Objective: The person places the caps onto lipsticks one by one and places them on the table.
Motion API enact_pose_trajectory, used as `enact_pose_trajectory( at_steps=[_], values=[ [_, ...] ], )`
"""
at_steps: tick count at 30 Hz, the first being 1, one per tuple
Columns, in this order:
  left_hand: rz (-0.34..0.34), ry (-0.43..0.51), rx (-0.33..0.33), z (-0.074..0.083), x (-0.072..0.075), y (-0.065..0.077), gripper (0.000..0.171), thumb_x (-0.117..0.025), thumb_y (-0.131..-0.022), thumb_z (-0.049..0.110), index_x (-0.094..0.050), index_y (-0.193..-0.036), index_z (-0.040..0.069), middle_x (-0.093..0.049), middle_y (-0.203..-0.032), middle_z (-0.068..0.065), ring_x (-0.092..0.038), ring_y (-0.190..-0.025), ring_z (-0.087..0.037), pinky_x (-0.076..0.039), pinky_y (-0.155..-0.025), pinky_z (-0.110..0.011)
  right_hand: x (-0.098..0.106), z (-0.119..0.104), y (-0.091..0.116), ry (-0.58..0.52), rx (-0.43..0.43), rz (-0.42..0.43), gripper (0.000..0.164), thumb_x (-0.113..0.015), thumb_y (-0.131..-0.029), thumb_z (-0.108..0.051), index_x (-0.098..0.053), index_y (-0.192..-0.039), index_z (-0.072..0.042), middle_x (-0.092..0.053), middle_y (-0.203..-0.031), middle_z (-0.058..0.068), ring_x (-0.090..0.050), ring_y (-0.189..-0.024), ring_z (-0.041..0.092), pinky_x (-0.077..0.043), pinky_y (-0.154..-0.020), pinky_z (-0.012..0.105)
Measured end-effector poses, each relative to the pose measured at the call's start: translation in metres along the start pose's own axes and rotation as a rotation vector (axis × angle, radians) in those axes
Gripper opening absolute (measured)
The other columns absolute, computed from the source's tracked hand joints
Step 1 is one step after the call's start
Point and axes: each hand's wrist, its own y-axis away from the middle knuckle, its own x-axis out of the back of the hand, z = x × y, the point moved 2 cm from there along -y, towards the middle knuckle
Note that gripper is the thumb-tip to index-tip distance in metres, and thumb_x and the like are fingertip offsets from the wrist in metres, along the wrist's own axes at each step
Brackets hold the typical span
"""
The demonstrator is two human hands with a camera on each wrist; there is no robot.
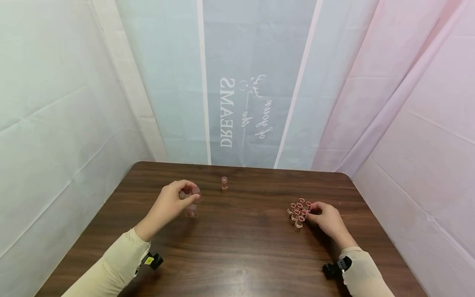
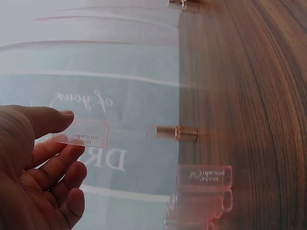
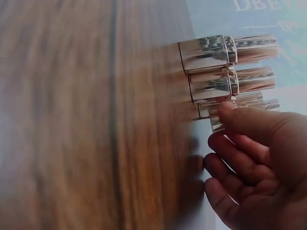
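Observation:
My left hand (image 1: pixel 170 203) pinches a clear pinkish lipstick cap (image 2: pixel 86 138) between thumb and fingers, raised above the table. More clear caps (image 2: pixel 204 177) stand close together on the table near that hand; in the head view these caps (image 1: pixel 191 212) are partly hidden under the fingers. A gold lipstick (image 2: pixel 180 133) with a clear cap stands upright by itself further back. At the right, my right hand (image 1: pixel 328 218) pinches one shiny gold lipstick tube (image 3: pixel 217 123) at the edge of a tight upright cluster of uncapped lipsticks (image 1: pixel 297 212).
The dark wooden table (image 1: pixel 237 247) ends at a back edge against a hanging cloth (image 1: pixel 256 49) with mirrored lettering. Pale cloth walls stand on both sides. Each wrist wears a black camera (image 1: pixel 156 261).

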Motion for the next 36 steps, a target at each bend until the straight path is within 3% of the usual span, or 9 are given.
enact_pose_trajectory(
  at_steps=[3,9,13,20,23,26,31,36],
  values=[
    [-0.018,0.021,-0.006,0.006,-0.003,-0.001,0.015,-0.074,-0.085,0.031,-0.064,-0.095,0.029,-0.062,-0.088,0.011,-0.06,-0.07,-0.01,-0.049,-0.066,-0.027,0.007,0.0,0.003,-0.002,0.003,0.038,0.028,-0.077,-0.081,-0.036,-0.066,-0.096,-0.015,-0.069,-0.093,0.003,-0.06,-0.083,0.018,-0.046,-0.072,0.034],
    [-0.09,0.15,0.007,0.012,-0.007,0.0,0.015,-0.073,-0.086,0.027,-0.065,-0.099,0.022,-0.065,-0.088,0.006,-0.064,-0.06,-0.018,-0.053,-0.053,-0.028,0.026,-0.007,0.006,-0.05,-0.006,0.171,0.029,-0.074,-0.085,-0.037,-0.064,-0.098,-0.012,-0.068,-0.09,0.003,-0.058,-0.078,0.013,-0.046,-0.068,0.024],
    [-0.085,0.089,-0.019,0.013,-0.011,0.001,0.014,-0.073,-0.086,0.03,-0.066,-0.098,0.026,-0.063,-0.087,0.009,-0.059,-0.063,-0.018,-0.051,-0.053,-0.026,0.036,-0.02,0.005,-0.138,-0.007,0.239,0.031,-0.071,-0.088,-0.035,-0.064,-0.104,-0.01,-0.067,-0.094,0.006,-0.058,-0.078,0.004,-0.045,-0.066,0.015],
    [-0.119,0.117,-0.027,0.017,-0.019,0.002,0.015,-0.073,-0.086,0.028,-0.066,-0.099,0.026,-0.061,-0.091,0.007,-0.059,-0.058,-0.019,-0.052,-0.05,-0.028,0.046,-0.068,0.007,-0.291,0.035,0.253,0.036,-0.069,-0.089,-0.036,-0.065,-0.112,-0.007,-0.066,-0.1,0.009,-0.056,-0.083,-0.003,-0.046,-0.07,0.011],
    [-0.136,0.124,-0.03,0.02,-0.023,0.002,0.015,-0.073,-0.086,0.028,-0.067,-0.1,0.026,-0.061,-0.092,0.007,-0.06,-0.058,-0.02,-0.051,-0.05,-0.028,0.05,-0.099,0.012,-0.384,0.063,0.224,0.034,-0.069,-0.09,-0.031,-0.065,-0.112,-0.006,-0.067,-0.101,0.011,-0.06,-0.085,0.002,-0.048,-0.07,0.014],
    [-0.128,0.095,-0.07,0.023,-0.025,0.002,0.015,-0.074,-0.086,0.029,-0.067,-0.099,0.028,-0.061,-0.092,0.009,-0.06,-0.068,-0.016,-0.05,-0.055,-0.026,0.054,-0.131,0.019,-0.451,0.103,0.208,0.03,-0.07,-0.09,-0.024,-0.065,-0.111,-0.004,-0.067,-0.101,0.013,-0.063,-0.084,0.009,-0.05,-0.069,0.017],
    [-0.098,0.055,-0.148,0.028,-0.028,0.0,0.015,-0.074,-0.085,0.031,-0.068,-0.098,0.028,-0.063,-0.092,0.013,-0.059,-0.085,-0.016,-0.048,-0.067,-0.03,0.037,-0.158,0.017,-0.499,0.159,0.199,0.028,-0.073,-0.087,-0.024,-0.066,-0.108,-0.007,-0.068,-0.096,0.008,-0.064,-0.082,0.01,-0.051,-0.07,0.018],
    [-0.099,0.061,-0.152,0.031,-0.033,0.0,0.016,-0.075,-0.084,0.031,-0.068,-0.098,0.029,-0.064,-0.092,0.015,-0.06,-0.087,-0.016,-0.049,-0.069,-0.034,0.008,-0.17,0.015,-0.526,0.231,0.146,0.027,-0.075,-0.084,-0.027,-0.067,-0.105,-0.012,-0.068,-0.093,0.004,-0.063,-0.082,0.013,-0.052,-0.072,0.021]
  ],
)
